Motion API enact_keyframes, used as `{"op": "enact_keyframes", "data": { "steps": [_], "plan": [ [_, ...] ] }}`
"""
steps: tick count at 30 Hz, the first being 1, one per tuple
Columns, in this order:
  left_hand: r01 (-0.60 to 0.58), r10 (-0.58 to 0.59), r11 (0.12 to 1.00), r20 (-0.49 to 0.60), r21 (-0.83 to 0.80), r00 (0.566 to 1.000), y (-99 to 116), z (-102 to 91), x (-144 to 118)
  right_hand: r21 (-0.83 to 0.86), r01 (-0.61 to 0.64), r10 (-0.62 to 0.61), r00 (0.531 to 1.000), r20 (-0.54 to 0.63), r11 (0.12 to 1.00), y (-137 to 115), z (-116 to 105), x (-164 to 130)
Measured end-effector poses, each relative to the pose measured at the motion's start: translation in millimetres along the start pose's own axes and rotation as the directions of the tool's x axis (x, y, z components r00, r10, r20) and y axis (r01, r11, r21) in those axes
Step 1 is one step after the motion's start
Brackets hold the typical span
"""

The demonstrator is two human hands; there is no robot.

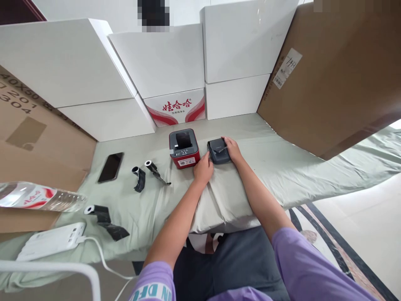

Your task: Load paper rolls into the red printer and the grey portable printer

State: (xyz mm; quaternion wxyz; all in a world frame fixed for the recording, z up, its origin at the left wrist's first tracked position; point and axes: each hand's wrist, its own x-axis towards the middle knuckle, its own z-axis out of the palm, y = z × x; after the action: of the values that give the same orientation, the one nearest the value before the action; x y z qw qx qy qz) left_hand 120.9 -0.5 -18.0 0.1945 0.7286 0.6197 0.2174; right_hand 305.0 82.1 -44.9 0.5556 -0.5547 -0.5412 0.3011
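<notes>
On a table draped in pale green cloth [282,175], seen from above:

- Backdrop: smooth white boxes [163,62] stacked w/ flat brown cardboard sheets [338,75] leaning either side.
- Centre: boxy red-and-black label printer [184,148], glossy top, just left of a small dark grey device [218,150] w/ rounded corners, matte plastic.
- Right hand [232,149] rests on the grey device's right edge, fingers curled over it; left hand [203,169] presses its near-left corner, fingers bent. Both touch it, loose grip.
- Left of printer: flat black phone [110,167], three black ribbon rolls [139,177] on white cores, partly unwound.
- Near left edge: clear plastic bottle [37,196] lying down, white power bank [52,241] w/ cable.
</notes>
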Motion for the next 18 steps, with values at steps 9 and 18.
{"op": "enact_keyframes", "data": {
  "steps": [9,18],
  "plan": [
    [0.006,-0.006,1.000,0.015,0.028,1.000,2.0,-1.6,-0.2,-0.004,-0.005,0.005,1.000,0.005,1.000,-3.2,-0.6,-1.1],
    [0.036,-0.061,0.972,0.098,0.232,0.993,3.5,-3.0,7.0,-0.026,-0.003,0.003,1.000,0.007,1.000,-4.2,-0.9,-2.7]
  ]
}}
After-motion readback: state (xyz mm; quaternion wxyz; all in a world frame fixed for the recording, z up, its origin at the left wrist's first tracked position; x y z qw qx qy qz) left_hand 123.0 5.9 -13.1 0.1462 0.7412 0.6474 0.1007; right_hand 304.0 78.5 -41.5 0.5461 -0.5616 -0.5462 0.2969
